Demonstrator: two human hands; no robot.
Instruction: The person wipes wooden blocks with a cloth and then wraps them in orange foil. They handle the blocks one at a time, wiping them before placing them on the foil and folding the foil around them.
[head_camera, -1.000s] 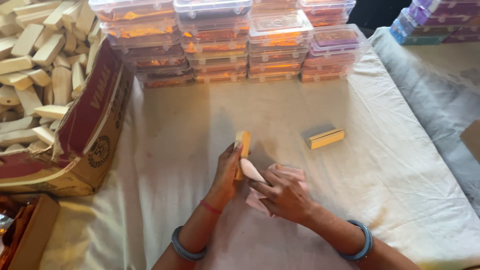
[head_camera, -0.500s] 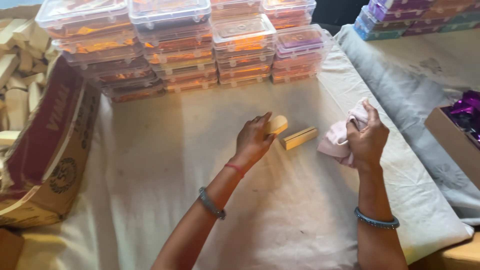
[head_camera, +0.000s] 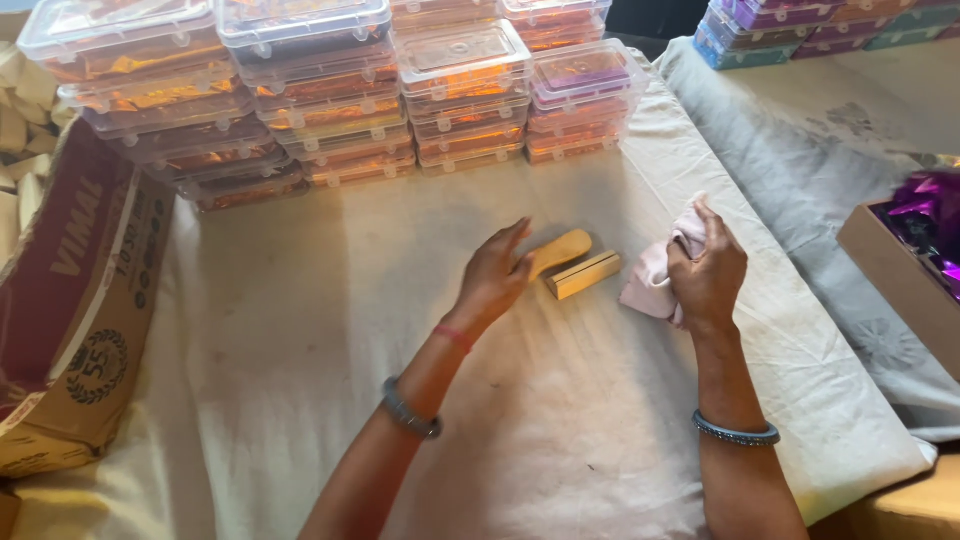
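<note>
My left hand (head_camera: 493, 274) rests on the cloth-covered table (head_camera: 300, 330), fingers spread, touching the end of a tan bar (head_camera: 562, 248) that lies flat beside a second tan bar (head_camera: 583, 274). The two bars lie side by side, touching or nearly so. To their right, my right hand (head_camera: 708, 268) is closed on a crumpled pink cloth (head_camera: 652, 277), held just above the table.
Stacks of clear plastic boxes (head_camera: 330, 90) with orange contents line the far side. A torn cardboard carton (head_camera: 70, 290) of pale bars stands at the left. A brown box with purple foil (head_camera: 915, 240) sits at right; more coloured boxes (head_camera: 800, 25) far right.
My left hand carried the tan bar from near my body out to the second bar and laid it down beside it. My right hand moved right with the pink cloth.
</note>
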